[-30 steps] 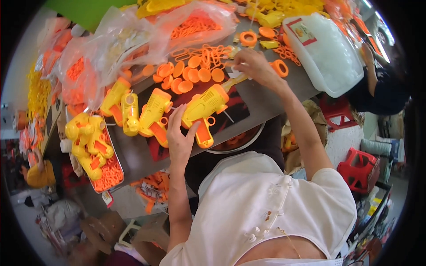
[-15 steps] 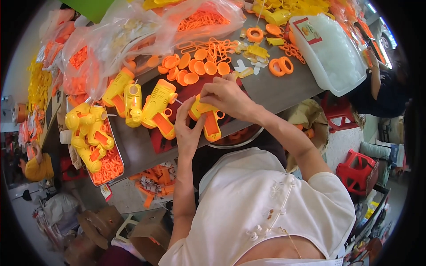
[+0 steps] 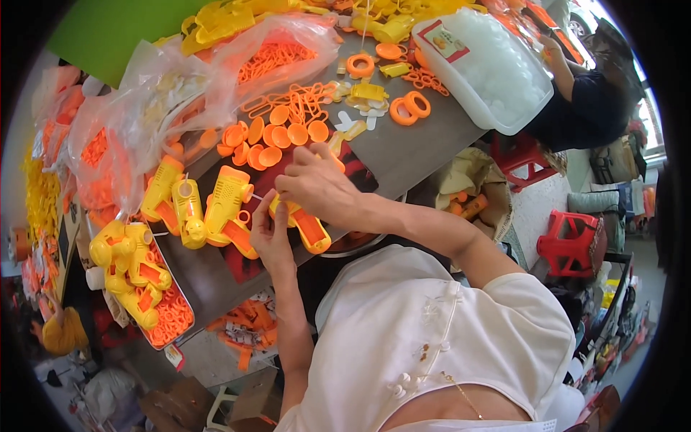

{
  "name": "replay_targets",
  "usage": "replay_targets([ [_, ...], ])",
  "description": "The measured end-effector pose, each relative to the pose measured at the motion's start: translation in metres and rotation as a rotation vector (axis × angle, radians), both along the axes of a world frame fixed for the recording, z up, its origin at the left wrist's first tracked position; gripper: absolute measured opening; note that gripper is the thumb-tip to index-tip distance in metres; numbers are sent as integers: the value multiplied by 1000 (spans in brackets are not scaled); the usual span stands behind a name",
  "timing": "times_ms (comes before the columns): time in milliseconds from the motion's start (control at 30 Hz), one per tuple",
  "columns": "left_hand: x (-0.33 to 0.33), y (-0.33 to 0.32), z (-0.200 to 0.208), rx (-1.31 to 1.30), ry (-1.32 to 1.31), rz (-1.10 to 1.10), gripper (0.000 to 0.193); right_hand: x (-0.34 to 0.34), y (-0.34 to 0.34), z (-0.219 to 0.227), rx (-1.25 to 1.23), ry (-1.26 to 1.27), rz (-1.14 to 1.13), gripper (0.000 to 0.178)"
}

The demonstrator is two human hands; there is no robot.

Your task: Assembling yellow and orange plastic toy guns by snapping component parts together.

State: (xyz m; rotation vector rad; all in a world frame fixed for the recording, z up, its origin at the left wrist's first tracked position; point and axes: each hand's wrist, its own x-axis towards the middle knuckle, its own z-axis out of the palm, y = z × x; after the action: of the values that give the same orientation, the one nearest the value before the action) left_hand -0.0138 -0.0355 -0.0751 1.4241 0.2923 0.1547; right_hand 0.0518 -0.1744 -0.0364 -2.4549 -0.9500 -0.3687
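A yellow pistol-shaped plastic toy [image 3: 311,229] with an orange handle panel is between my hands at the table's near edge. My left hand [image 3: 276,241] grips its left side with bent fingers and thumb. My right hand [image 3: 317,189] is closed over the top of its body, fingers curled; what the fingertips pinch is hidden. An orange bit [image 3: 338,164] shows just beyond the right fingers. Left of my hands stand similar toys, the nearest a yellow toy body [image 3: 227,205] with an orange ring. Orange discs [image 3: 279,135] lie in a group beyond my hands.
A white tub [image 3: 497,79] of whitish pieces stands at the far right. On the left, a tray [image 3: 188,327] holds orange links and yellow toys. Plastic bags [image 3: 144,108] of parts crowd the far left. Red stools [image 3: 572,241] and a paper bag [image 3: 471,180] stand at right.
The whole view has shifted, so the table sits further left. My right fingers, stretched toward the far side before, are now curled over the toy's body. The left hand still holds it.
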Motion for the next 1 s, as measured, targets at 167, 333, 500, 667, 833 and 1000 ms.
replay_targets([
  [167,-11,13,4,174,-39,112,36,34,-72,-15,266,-51,-443,13],
  [333,-9,15,3,180,-70,116,38,47,-87,-44,75,11,-359,18],
  [500,-8,12,0,134,-55,129,37,46,-92,-53,133,96,-357,17],
  [667,-5,0,-3,99,-51,91,34,55,-102,-45,302,478,-286,19],
  [833,6,-7,-3,176,-71,20,33,58,-124,-32,438,559,-298,21],
  [1000,7,1,8,690,-304,75,31,59,-136,-32,404,448,-303,18],
])
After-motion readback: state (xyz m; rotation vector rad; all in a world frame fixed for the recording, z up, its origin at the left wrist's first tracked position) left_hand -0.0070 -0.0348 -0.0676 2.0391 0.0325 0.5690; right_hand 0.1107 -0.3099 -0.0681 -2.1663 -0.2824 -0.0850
